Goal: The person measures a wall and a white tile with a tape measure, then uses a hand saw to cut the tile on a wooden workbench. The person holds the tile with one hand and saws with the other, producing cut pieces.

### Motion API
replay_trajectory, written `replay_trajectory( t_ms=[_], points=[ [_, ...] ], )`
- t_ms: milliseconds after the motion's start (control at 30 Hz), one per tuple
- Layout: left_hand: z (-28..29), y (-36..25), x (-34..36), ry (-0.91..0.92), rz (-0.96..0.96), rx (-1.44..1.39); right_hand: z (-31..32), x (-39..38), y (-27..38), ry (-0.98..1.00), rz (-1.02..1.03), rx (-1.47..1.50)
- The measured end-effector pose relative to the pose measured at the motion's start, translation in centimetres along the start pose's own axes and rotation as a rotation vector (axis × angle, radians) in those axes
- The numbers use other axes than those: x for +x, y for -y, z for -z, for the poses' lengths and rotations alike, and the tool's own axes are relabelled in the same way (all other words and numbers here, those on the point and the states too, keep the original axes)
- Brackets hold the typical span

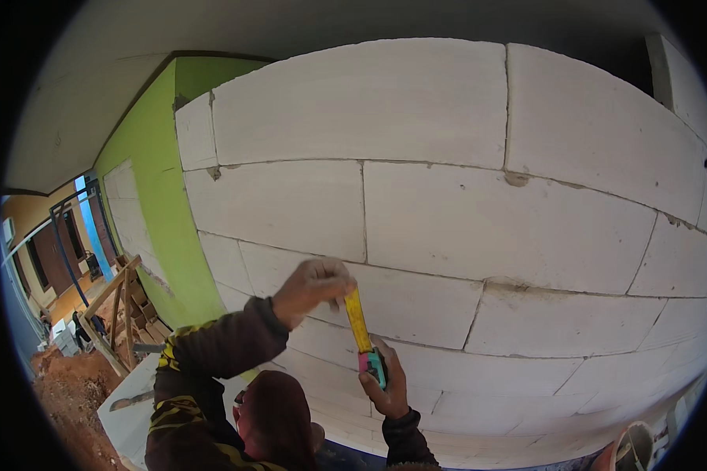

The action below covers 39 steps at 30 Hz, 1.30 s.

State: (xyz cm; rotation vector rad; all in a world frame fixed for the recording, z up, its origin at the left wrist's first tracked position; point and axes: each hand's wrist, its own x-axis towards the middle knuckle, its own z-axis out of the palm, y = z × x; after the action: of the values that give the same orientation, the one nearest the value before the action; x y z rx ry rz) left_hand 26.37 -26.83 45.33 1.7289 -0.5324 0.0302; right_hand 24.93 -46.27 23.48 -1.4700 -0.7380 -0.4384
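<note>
Neither my left hand nor my right hand shows. Below and in front of me, a person in a maroon head covering (279, 416) faces a wall of large white blocks (448, 212). The sleeve (220, 345) is dark with yellow patterning and joins that person's shoulder. The person's right hand (393, 388) grips a pink, teal and black tape measure (374, 367). A short length of yellow tape blade (357, 320) runs up from its case. At the blade's upper end is the person's left hand (313, 290), fingers curled; the tip is hidden. The tape stands apart from any mark I can make out.
A green wall (153, 196) adjoins the blocks at left. Beyond it are a wooden frame (110, 302), stacked bricks (145, 310) and reddish soil (75, 392). A pale board (126, 424) lies near left. At lower right stands a bucket (632, 447).
</note>
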Motion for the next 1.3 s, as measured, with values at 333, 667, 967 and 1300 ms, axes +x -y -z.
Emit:
replay_trajectory(
  t_ms=[333, 667, 967, 1300],
  points=[
    [13.0, -23.2, 16.6, -0.509, -0.757, 0.017, -3.1, -13.1, -15.7, -0.155, -0.055, -0.076],
    [9.0, -23.0, 22.9, -0.898, -0.75, 0.949, -5.8, -1.3, -9.3, -0.369, -0.124, 0.196],
    [10.8, -23.4, 24.5, -0.753, -0.68, 0.789, -5.7, 1.3, -9.8, -0.467, -0.085, 0.119],
    [10.7, -22.5, 23.1, -0.791, -0.743, 0.824, -5.4, 3.8, -8.7, -0.45, -0.159, 0.154]
  ],
)
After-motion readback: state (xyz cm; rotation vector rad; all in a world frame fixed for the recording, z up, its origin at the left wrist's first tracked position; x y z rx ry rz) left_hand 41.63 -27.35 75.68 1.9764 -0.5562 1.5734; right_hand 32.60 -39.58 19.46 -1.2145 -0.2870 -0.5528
